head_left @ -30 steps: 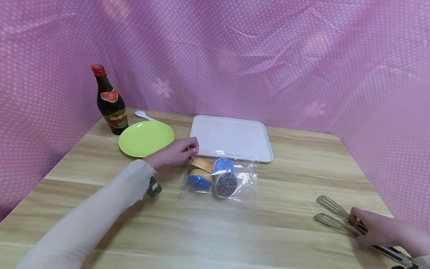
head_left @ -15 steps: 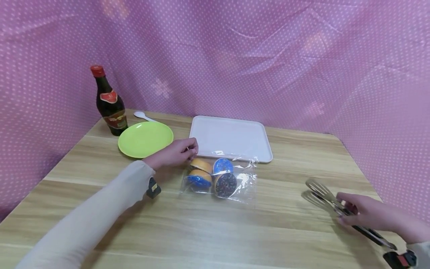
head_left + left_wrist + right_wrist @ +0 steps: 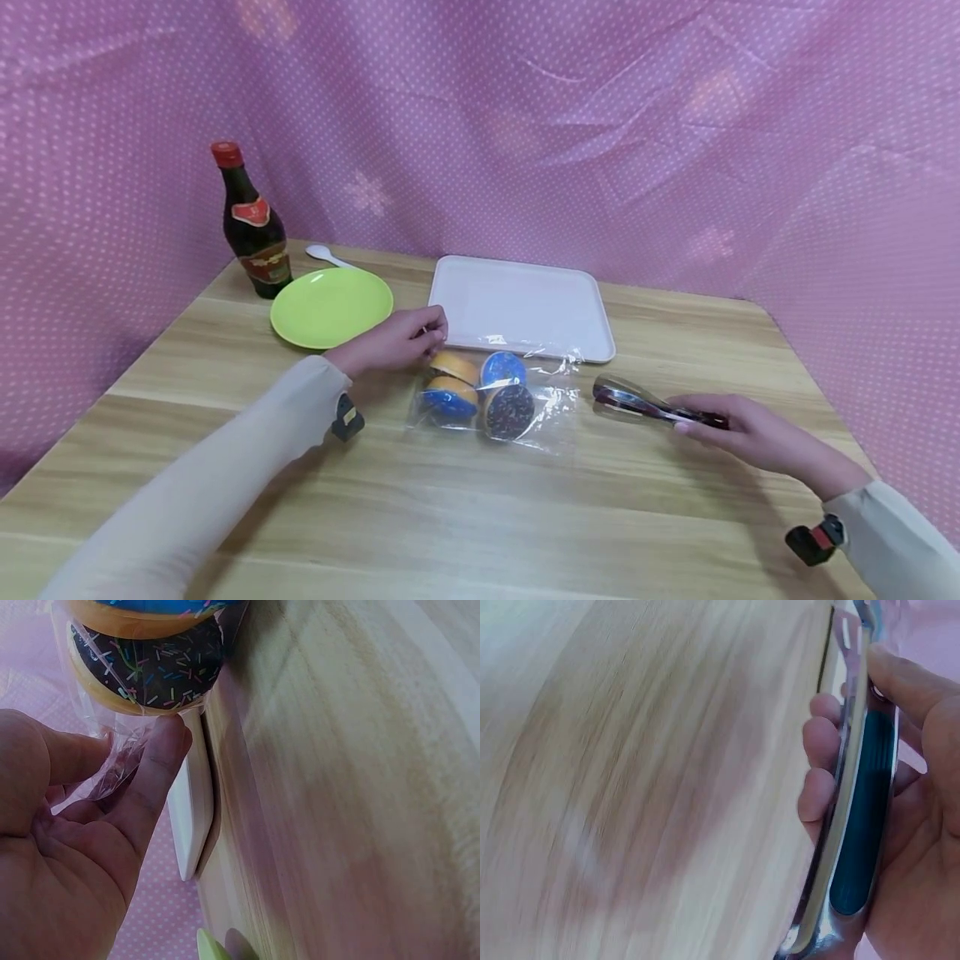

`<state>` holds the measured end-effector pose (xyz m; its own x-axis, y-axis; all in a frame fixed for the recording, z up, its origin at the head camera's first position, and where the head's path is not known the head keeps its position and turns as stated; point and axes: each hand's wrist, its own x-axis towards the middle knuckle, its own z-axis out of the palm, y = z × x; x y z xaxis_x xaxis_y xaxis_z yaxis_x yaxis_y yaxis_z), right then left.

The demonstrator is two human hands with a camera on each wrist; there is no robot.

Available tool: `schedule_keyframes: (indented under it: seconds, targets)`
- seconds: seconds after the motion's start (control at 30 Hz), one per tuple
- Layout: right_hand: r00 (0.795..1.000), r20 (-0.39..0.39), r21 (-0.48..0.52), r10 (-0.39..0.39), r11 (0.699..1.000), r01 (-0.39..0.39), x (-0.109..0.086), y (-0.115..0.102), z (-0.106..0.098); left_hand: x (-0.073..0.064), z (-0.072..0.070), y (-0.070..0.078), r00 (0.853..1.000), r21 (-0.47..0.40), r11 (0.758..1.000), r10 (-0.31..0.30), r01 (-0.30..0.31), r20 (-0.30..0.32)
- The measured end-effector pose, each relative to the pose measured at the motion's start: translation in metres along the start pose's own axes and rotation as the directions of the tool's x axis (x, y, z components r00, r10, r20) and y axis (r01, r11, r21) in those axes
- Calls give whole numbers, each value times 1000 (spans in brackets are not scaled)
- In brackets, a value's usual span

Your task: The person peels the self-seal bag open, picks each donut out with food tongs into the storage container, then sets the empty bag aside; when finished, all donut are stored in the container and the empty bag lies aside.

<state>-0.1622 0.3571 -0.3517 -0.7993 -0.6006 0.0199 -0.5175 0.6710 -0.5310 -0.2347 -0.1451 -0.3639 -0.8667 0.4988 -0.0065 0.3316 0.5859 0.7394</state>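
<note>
Several donuts lie in a clear plastic bag (image 3: pixel 555 425) on the table. One donut (image 3: pixel 510 412) has dark icing with sprinkles, and another (image 3: pixel 503 368) has blue icing. At the bag's left end my left hand (image 3: pixel 397 337) pinches the plastic. The left wrist view shows thumb and fingers on the crumpled film (image 3: pixel 120 761), one fingertip against the dark-iced donut (image 3: pixel 157 671). To the right of the bag, my right hand (image 3: pixel 757 432) grips metal tongs (image 3: pixel 626 398) with slotted heads pointing left at the bag. Dark inlays on the handles (image 3: pixel 864 817) show in the right wrist view.
Behind the bag lies a white tray (image 3: pixel 525 304). A green plate (image 3: pixel 330 308) sits at the left, with a white spoon (image 3: pixel 321 252) and a dark red-capped bottle (image 3: pixel 257 225) near it. Pink dotted cloth (image 3: pixel 570 150) hangs around the table's back and sides.
My right hand has carried the tongs leftward and away from me, from the right front of the table to beside the bag. The tong heads have come closer together. My left hand keeps its place.
</note>
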Motion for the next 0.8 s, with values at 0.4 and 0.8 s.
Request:
schedule_keyframes:
  seconds: [0.4,0.8]
  targets:
    - [998,-4,-43,-60,997,60,34,-15,17,0,-2,4,1000,-1,1000,-14,14,1]
    - [974,228,110,-7,994,-18,64,-24,29,0,-1,3,1000,13,1000,-4,4,-8]
